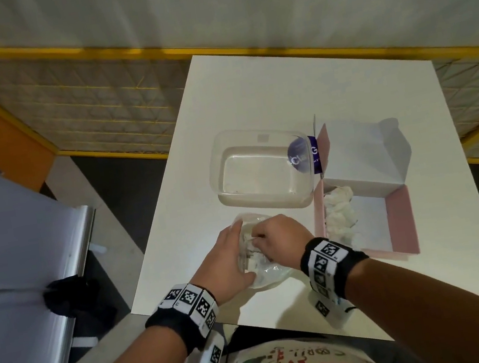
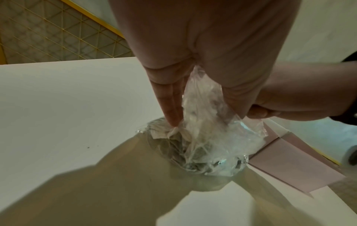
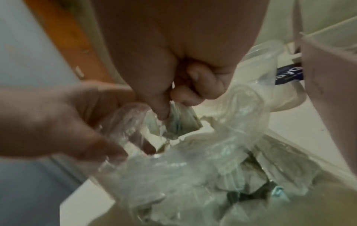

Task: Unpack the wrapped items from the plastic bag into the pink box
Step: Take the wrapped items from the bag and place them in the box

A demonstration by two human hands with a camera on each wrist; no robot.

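On the white table (image 1: 251, 102), beside the open pink cardboard box (image 1: 398, 213), the left hand (image 1: 225, 264) gripped the crumpled clear plastic bag (image 1: 272, 271); the right hand (image 1: 277, 237) pinched a pale wrapped item (image 3: 181, 123) inside it.

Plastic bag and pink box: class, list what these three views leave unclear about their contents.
- Plastic bag, head view: both hands cover it; item count unknowable.
- Wrapped item pinched by right hand, right wrist view: blurred, print unreadable.
- Pink box, head view: white bundles too small to count.
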